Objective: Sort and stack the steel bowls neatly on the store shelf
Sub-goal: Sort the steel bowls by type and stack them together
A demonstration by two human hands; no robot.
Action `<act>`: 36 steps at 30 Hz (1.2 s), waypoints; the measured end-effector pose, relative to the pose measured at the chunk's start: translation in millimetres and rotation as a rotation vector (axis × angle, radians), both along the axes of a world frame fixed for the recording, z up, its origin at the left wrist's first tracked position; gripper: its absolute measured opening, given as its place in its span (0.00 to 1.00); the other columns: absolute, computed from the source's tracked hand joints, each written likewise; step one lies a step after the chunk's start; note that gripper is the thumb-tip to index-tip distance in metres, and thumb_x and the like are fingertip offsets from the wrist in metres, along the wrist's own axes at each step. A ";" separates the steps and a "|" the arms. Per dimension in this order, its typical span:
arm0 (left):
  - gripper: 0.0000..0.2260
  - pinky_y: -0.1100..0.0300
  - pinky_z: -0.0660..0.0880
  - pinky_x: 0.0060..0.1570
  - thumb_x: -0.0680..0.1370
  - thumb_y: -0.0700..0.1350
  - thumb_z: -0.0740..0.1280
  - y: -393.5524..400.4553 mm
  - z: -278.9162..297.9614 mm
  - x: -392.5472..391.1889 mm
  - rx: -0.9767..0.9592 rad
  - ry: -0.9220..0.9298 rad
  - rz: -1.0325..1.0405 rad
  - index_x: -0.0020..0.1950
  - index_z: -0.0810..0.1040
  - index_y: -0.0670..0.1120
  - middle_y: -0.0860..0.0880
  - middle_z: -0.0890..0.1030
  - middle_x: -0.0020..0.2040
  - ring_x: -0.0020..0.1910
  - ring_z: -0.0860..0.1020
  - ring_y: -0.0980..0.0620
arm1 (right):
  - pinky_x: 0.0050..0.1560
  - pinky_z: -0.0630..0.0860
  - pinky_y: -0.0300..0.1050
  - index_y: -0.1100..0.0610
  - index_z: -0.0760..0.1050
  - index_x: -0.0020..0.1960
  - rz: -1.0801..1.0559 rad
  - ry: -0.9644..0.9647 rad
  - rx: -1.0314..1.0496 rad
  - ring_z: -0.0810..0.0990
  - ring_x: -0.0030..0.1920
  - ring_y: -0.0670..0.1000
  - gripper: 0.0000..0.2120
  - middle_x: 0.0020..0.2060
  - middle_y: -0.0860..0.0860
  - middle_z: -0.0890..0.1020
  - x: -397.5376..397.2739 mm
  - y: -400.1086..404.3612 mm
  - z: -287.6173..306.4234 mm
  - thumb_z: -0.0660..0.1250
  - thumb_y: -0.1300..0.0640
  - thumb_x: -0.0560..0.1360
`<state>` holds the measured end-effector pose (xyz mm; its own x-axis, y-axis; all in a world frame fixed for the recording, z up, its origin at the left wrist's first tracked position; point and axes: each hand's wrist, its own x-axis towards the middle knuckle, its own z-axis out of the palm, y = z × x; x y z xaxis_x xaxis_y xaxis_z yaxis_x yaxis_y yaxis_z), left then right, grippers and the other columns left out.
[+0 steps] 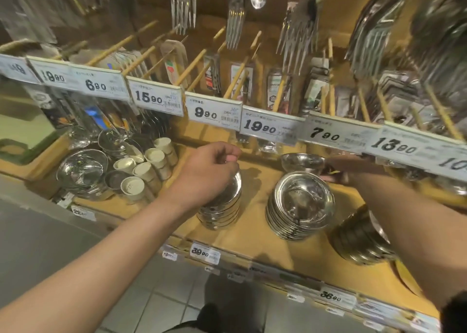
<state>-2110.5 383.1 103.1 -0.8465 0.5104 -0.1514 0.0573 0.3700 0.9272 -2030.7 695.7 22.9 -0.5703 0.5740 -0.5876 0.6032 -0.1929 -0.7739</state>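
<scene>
Three stacks of steel bowls stand on the wooden shelf (252, 231). My left hand (209, 171) lies on top of the left stack (222, 211), fingers curled over its upper rim. The middle stack (300, 203) stands free, its top bowl facing up. A right stack (361, 239) is partly hidden behind my right forearm. Further back, my right hand (351, 167) reaches under the price rail and holds a single steel bowl (303, 162) at its right side; its fingers are partly hidden and blurred.
At the shelf's left are larger steel bowls (80, 171) and cream cups (144, 171). A rail of price tags (255, 125) hangs low over the shelf. Forks and packaged utensils (235, 24) hang on pegs above. Tiled floor lies below.
</scene>
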 end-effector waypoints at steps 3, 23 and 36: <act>0.07 0.66 0.71 0.37 0.80 0.44 0.67 6.3 -3.7 9.0 -0.017 0.009 -0.012 0.54 0.82 0.54 0.58 0.81 0.43 0.39 0.76 0.62 | 0.57 0.79 0.51 0.58 0.70 0.42 -0.029 0.025 0.007 0.78 0.40 0.52 0.12 0.42 0.56 0.76 15.9 9.3 7.4 0.59 0.69 0.82; 0.07 0.48 0.84 0.49 0.79 0.49 0.68 93.0 -21.0 53.2 -0.069 -0.115 -0.239 0.50 0.76 0.46 0.49 0.81 0.42 0.42 0.82 0.51 | 0.44 0.84 0.48 0.60 0.69 0.50 -0.159 0.069 -0.149 0.82 0.43 0.54 0.07 0.58 0.61 0.74 76.2 -47.7 70.5 0.59 0.71 0.79; 0.05 0.51 0.85 0.44 0.78 0.37 0.68 107.5 -44.5 51.2 -0.195 -0.080 -0.101 0.46 0.77 0.47 0.48 0.82 0.43 0.42 0.84 0.49 | 0.32 0.81 0.42 0.62 0.77 0.49 -0.194 -0.052 0.282 0.84 0.36 0.51 0.03 0.42 0.57 0.84 106.2 -101.2 49.1 0.69 0.64 0.76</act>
